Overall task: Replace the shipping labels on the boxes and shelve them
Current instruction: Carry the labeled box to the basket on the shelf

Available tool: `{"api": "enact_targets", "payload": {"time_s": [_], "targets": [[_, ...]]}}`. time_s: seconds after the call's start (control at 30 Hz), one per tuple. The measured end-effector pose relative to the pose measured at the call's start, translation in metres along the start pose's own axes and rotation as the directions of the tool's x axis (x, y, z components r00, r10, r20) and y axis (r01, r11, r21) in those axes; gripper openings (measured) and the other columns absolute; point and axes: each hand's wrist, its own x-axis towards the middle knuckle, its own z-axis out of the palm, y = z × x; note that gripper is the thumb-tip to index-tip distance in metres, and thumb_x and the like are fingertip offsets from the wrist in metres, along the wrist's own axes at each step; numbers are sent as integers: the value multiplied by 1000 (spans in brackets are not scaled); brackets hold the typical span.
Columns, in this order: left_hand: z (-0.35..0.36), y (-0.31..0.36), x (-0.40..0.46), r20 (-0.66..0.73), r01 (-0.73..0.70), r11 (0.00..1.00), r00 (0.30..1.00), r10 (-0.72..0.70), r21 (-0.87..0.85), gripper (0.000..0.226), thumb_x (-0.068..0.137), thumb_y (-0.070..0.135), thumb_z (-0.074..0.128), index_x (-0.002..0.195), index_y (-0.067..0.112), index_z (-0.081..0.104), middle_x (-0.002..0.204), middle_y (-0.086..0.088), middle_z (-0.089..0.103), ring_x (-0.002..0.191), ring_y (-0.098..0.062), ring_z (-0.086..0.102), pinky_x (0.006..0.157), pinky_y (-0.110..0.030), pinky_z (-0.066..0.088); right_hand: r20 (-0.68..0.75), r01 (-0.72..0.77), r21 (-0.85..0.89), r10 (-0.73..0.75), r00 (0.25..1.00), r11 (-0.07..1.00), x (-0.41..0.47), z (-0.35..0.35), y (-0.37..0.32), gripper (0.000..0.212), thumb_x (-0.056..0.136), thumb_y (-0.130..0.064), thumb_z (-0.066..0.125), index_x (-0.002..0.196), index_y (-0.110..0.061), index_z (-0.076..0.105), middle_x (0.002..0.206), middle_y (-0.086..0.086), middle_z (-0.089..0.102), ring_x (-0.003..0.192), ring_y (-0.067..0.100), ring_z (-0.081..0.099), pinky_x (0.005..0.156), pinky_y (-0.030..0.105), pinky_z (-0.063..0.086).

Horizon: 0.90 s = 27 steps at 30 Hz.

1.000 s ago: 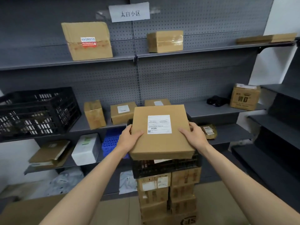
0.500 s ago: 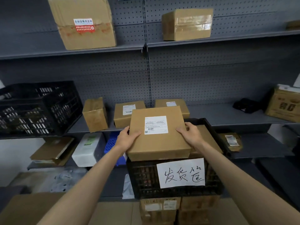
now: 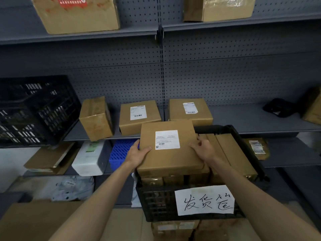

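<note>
Cardboard box (image 3: 169, 146) — between both hands (image 3: 139, 153), over the crate (image 3: 156, 202)

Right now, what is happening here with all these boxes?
A person holds a flat cardboard box with a white shipping label on top. The left hand grips its left edge and the right hand its right edge. The box sits over a black crate packed with more boxes and marked with a handwritten paper sign. On the grey shelf behind stand three other cardboard boxes, two of them labelled.
</note>
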Motion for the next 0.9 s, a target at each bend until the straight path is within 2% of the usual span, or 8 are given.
{"api": "enact_targets", "payload": {"time_s": [0.17, 0.3, 0.43, 0.53, 0.6, 0.63, 0.77, 0.9], "targets": [[3, -1, 12, 32, 14, 996, 999, -16, 86, 66, 88, 53, 68, 144, 26, 47, 121, 5, 62, 110, -21, 60, 101, -44, 50, 12, -49, 17, 48, 999, 999, 12, 7, 7, 43, 98, -29, 57, 137, -12, 48, 128, 7, 59, 98, 14, 52, 87, 31, 44], [5, -11, 26, 50, 50, 993, 997, -56, 111, 87, 69, 72, 66, 142, 28, 51, 123, 2, 66, 108, -22, 64, 98, -47, 52, 26, -43, -4, 43, 999, 999, 19, 6, 11, 48, 98, -32, 56, 140, -12, 46, 128, 5, 57, 98, 13, 50, 86, 29, 43], [2, -5, 22, 66, 51, 995, 996, -56, 83, 66, 85, 55, 72, 140, 23, 53, 126, -1, 66, 109, -22, 63, 99, -45, 52, 54, -35, -28, 36, 998, 999, 22, 7, 12, 50, 98, -36, 55, 141, -14, 45, 129, 5, 57, 100, 15, 53, 86, 29, 43], [-1, 7, 18, -33, 10, 974, 999, -2, 225, 72, 86, 54, 71, 144, 19, 47, 135, -4, 58, 121, -28, 56, 98, -42, 49, 66, -68, -45, 71, 995, 997, 23, -1, 11, 52, 97, -48, 52, 138, -16, 47, 129, 3, 59, 106, 19, 58, 94, 35, 48], [-2, 23, 13, -118, -72, 922, 985, 125, 380, 70, 88, 57, 66, 144, 20, 45, 139, -7, 52, 129, -30, 49, 99, -46, 47, 44, -62, -169, 70, 997, 984, 23, -11, 10, 57, 95, -57, 47, 136, -18, 50, 126, 3, 62, 110, 22, 60, 98, 44, 50], [0, 34, 10, -112, -127, 890, 974, 195, 438, 64, 92, 56, 62, 143, 20, 46, 140, -7, 51, 131, -30, 47, 100, -47, 46, 37, -29, -271, 40, 998, 962, 22, -18, 9, 54, 95, -57, 45, 132, -19, 53, 123, 3, 62, 109, 23, 61, 97, 45, 50], [35, 89, -2, 138, -396, 621, 896, 421, 677, 54, 101, 50, 48, 145, 19, 44, 149, -7, 47, 139, -29, 41, 107, -49, 40, 8, 116, -661, -148, 989, 741, 3, -58, 0, 36, 99, -45, 43, 117, -18, 59, 122, 5, 56, 108, 27, 58, 90, 41, 49], [98, 135, -19, 337, -619, 443, 755, 562, 648, 46, 102, 50, 47, 139, 23, 51, 141, -4, 56, 129, -23, 51, 103, -46, 45, -60, 81, -821, -227, 972, 565, -27, -113, 14, 40, 100, -47, 40, 124, -20, 56, 126, 6, 56, 114, 28, 55, 90, 41, 46]]}}
